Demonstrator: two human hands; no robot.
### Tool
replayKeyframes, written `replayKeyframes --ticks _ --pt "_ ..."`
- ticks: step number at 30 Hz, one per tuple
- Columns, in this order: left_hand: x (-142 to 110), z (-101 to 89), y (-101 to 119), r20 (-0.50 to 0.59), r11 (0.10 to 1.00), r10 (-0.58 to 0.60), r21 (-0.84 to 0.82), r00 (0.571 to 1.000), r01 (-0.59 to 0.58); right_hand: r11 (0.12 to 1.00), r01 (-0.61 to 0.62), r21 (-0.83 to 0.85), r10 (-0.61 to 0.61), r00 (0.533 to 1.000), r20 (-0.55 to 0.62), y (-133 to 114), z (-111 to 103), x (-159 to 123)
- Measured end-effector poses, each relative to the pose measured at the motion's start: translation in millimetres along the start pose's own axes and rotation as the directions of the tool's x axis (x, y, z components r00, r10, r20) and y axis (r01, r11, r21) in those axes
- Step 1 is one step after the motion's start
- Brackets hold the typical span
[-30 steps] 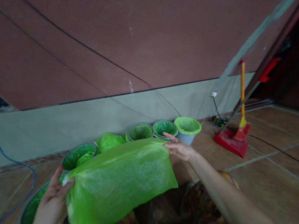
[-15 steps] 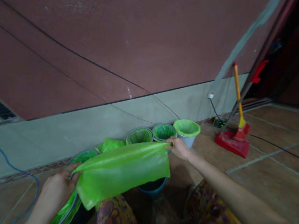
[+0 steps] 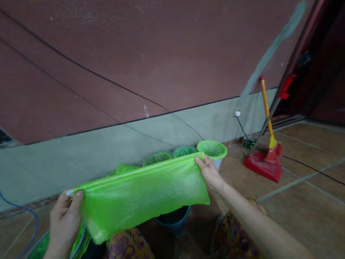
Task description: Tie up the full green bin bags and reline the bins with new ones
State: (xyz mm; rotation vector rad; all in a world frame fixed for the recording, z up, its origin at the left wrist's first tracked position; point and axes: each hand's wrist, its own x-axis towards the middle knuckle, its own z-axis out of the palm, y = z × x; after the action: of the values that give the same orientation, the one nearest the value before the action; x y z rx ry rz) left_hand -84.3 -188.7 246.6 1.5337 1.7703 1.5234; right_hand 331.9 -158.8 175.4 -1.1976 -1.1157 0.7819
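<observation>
Saw thin, translucent plastic film in the bright green rectangular sheet (image 3: 147,196), creased and softly glossy. Noted smooth, hard plastic on the round blue bin (image 3: 177,227) and a dull sheen on the broad red plastic dustpan (image 3: 260,167). Found patterned, matt-looking cloth in the yellow-and-purple trousers (image 3: 132,250), paint with faint glossy patches on the reddish-brown wall (image 3: 122,51), and low-sheen tile across the brown square-tiled floor (image 3: 311,204).
</observation>
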Motion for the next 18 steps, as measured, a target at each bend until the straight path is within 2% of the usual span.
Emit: replayKeyframes --ticks 2,4,6,8,11,13,15,18 --pt "-3.5 5.5 8.5 -0.091 0.959 0.054 0.281 0.994 -0.027 0.992 0.052 -0.112 -0.066 0.990 -0.122 5.8 7.7 -0.1" --pt "-5.0 10.2 15.8 -0.125 0.853 0.092 0.522 0.988 -0.013 0.960 0.097 -0.261 -0.147 0.973 -0.180 13.4 11.4 0.4" --pt "-4.4 13.7 19.2 -0.079 0.773 0.094 0.635 0.992 -0.022 0.916 0.115 -0.383 -0.185 0.971 -0.149 22.8 11.5 1.6" --pt "-1.5 15.8 17.2 0.018 0.736 0.068 0.674 0.997 -0.063 0.884 0.112 -0.454 -0.166 0.983 -0.080 34.8 10.4 3.5" --pt "7.1 18.2 5.3 0.129 0.725 0.012 0.682 0.992 -0.097 0.860 0.055 -0.508 -0.069 0.998 -0.009 59.4 13.2 6.9" --pt "14.3 20.9 -4.8 0.172 0.725 -0.014 0.681 0.985 -0.109 0.848 -0.050 -0.528 0.061 0.998 0.005 80.1 20.7 7.2" --pt "21.2 25.4 -13.4 0.202 0.695 -0.048 0.710 0.978 -0.113 0.824 -0.199 -0.530 0.232 0.973 -0.004 102.5 32.1 4.4" --pt "29.8 34.3 -20.2 0.229 0.563 -0.122 0.817 0.966 -0.123 0.786 -0.361 -0.503 0.411 0.911 -0.011 133.4 50.1 -3.8"
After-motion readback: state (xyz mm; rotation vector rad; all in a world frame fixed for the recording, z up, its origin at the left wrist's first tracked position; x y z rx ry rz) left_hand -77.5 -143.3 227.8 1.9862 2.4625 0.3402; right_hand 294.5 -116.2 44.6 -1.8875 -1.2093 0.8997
